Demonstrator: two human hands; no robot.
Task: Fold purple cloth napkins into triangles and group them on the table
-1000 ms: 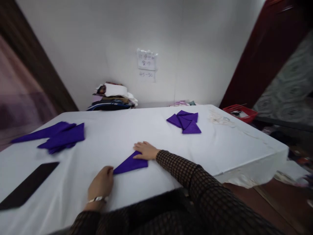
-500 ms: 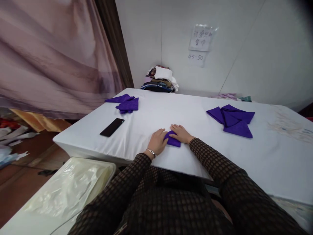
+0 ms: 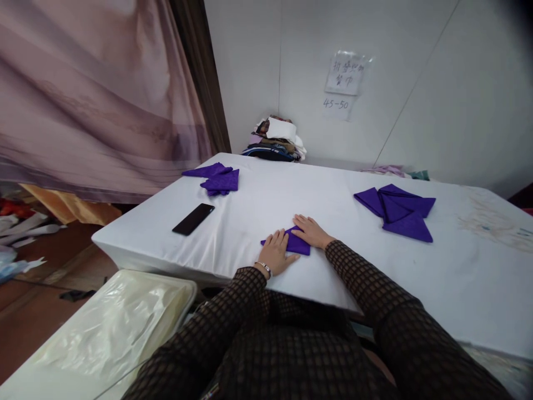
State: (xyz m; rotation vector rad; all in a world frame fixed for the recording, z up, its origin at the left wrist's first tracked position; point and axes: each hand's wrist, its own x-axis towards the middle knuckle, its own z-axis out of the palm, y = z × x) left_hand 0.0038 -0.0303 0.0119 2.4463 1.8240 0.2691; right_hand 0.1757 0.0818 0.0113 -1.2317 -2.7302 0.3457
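A folded purple napkin (image 3: 298, 246) lies on the white-covered table (image 3: 266, 191) near its front edge. My left hand (image 3: 275, 253) rests flat across its left part, fingers stretched out, and a pointed tip of cloth shows beyond them on the left. On the napkin's upper right side lies my right hand (image 3: 311, 230), palm down with its fingers extended. Part of the cloth is hidden under both hands.
Folded purple cloths (image 3: 395, 211) lie at the right, and more purple cloth (image 3: 220, 179) at the far left. A black phone (image 3: 194, 219) is nearer. Stacked clothes (image 3: 275, 139) sit behind the table; a plastic-covered bin (image 3: 120, 316) stands at lower left.
My left hand has shifted from gripping the napkin's left edge to lying flat over it. A pointed tip of the cloth now shows at the left. My right hand stays on the napkin.
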